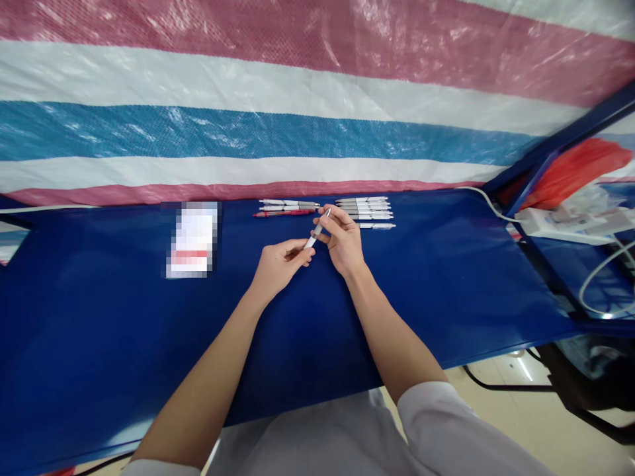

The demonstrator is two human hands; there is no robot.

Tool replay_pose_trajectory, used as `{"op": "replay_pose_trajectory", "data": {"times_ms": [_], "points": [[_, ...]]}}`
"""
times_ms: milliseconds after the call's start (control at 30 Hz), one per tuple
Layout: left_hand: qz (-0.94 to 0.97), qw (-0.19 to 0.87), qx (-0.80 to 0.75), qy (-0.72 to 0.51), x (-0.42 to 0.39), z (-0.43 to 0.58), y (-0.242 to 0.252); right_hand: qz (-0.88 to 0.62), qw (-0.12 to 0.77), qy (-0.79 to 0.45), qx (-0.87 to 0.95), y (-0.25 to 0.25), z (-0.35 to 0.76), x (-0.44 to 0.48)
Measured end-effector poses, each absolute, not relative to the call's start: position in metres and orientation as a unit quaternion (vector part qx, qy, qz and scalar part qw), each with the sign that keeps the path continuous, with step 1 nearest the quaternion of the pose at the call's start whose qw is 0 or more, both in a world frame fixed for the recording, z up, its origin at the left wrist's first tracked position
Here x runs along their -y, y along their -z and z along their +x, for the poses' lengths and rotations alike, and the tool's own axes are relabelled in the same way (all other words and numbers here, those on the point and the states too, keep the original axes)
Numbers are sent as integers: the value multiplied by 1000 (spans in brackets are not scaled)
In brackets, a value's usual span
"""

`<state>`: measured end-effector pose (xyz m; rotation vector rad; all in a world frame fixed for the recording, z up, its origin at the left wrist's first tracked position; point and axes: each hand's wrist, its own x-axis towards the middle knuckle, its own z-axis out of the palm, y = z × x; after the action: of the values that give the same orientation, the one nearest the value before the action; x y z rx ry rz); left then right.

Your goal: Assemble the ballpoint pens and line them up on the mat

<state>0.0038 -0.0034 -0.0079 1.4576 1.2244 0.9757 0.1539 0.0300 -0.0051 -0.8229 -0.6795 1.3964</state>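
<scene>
Between my hands, above the blue table, is a white pen with a grey grip and a silvery tip, slanting up to the right. My left hand pinches its white lower end. The fingers of my right hand close around the grey part near the tip. Behind my hands lies a row of white and grey pens on the right. Another group of white pens lies to the left, with a red pen in front of it. One more white pen is partly hidden by my right hand.
A blurred-out white rectangle lies on the blue table at left. A striped plastic sheet hangs behind the table. To the right are a white power strip, cables, a red plastic bag and a blue metal frame.
</scene>
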Motion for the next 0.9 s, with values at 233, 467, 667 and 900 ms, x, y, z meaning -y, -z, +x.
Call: {"op": "replay_pose_trajectory", "data": {"times_ms": [233, 467, 667, 900], "points": [[583, 577, -450, -354, 3, -2, 0, -360, 618, -638, 286, 6, 156, -30], [511, 688, -396, -329, 3, -8, -1, -342, 619, -652, 274, 4, 159, -28], [474, 727, -373, -329, 3, -9, -4, -333, 632, -646, 269, 5, 160, -29], [475, 736, -365, -315, 4, -12, -2, -341, 630, -635, 287, 4, 158, -28]]}}
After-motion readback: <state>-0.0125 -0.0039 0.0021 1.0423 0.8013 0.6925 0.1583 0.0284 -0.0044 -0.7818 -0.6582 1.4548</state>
